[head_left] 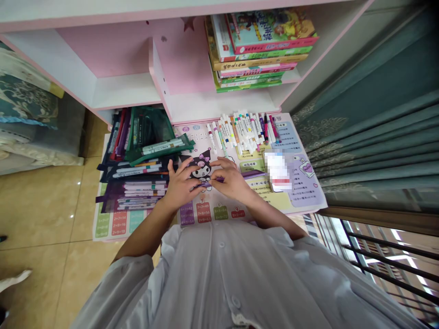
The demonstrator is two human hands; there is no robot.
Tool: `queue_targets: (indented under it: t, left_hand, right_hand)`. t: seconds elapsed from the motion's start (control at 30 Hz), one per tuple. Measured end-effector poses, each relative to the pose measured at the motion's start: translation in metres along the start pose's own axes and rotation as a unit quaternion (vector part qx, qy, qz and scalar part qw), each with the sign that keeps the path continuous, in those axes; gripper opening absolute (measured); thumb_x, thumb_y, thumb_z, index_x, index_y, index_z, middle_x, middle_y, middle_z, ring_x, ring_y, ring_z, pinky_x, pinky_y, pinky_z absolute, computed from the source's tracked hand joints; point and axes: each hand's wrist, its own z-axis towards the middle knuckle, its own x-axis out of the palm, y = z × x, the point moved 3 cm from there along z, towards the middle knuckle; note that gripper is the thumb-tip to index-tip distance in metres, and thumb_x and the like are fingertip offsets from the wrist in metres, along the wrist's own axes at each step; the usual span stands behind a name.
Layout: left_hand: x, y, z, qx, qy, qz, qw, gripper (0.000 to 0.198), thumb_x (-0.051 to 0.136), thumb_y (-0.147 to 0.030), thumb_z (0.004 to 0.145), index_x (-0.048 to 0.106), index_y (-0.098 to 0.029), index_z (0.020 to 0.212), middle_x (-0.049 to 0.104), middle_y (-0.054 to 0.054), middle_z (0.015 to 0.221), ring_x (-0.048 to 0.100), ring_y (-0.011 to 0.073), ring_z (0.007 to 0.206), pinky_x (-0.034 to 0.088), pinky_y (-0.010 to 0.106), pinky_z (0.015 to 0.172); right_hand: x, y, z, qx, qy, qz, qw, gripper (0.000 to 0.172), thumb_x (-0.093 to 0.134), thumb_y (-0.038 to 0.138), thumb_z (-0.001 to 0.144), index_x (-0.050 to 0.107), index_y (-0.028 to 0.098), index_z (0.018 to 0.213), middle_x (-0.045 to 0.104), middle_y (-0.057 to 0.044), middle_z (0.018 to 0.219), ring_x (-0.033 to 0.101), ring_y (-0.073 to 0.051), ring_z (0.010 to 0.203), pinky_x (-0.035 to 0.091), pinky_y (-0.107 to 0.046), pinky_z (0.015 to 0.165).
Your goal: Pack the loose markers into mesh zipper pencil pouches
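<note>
Over the printed desk mat, my left hand [183,183] and my right hand [230,181] meet near a cartoon figure. Both sets of fingers pinch a thin purple pouch [253,174], seen nearly edge-on; part of it shows to the right of my right hand. My hands cover most of it, so I cannot tell whether anything is inside. Left of my left hand lies a purple mesh pouch [111,197] of markers, with dark pouches of markers [137,170] behind it. A green mesh pouch [164,147] rests on top of that stack.
Many white markers [245,130] lie in a row at the back of the mat [308,194]. A phone with a blurred screen [277,171] is at the right. Books [260,50] are stacked on the pink-and-white shelf [125,89]. A curtain [370,119] hangs at the right.
</note>
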Motion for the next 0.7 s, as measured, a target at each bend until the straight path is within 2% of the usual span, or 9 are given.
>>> queue_targets:
  t: [0.27, 0.7]
  left_hand:
    - [-0.001, -0.002, 0.001, -0.003, 0.003, -0.009, 1.000, 0.025, 0.070, -0.048, 0.085, 0.076, -0.028, 0.072, 0.071, 0.003, 0.121, 0.048, 0.0336, 0.138, -0.002, 0.063, 0.120]
    - [-0.003, 0.004, 0.001, -0.023, 0.005, -0.005, 1.000, 0.031, 0.070, -0.050, 0.085, 0.072, -0.026, 0.066, 0.071, 0.003, 0.119, 0.048, 0.0333, 0.137, -0.001, 0.064, 0.120]
  right_hand:
    - [0.001, -0.002, -0.002, -0.009, -0.009, 0.001, 1.000, 0.015, 0.066, 0.018, 0.079, 0.071, 0.024, 0.066, 0.069, -0.005, 0.124, 0.049, -0.034, 0.135, 0.037, -0.058, 0.111]
    - [-0.010, -0.013, -0.002, 0.011, -0.045, -0.006, 0.999, 0.016, 0.067, 0.020, 0.079, 0.070, 0.024, 0.063, 0.068, -0.006, 0.123, 0.048, -0.037, 0.135, 0.035, -0.064, 0.111]
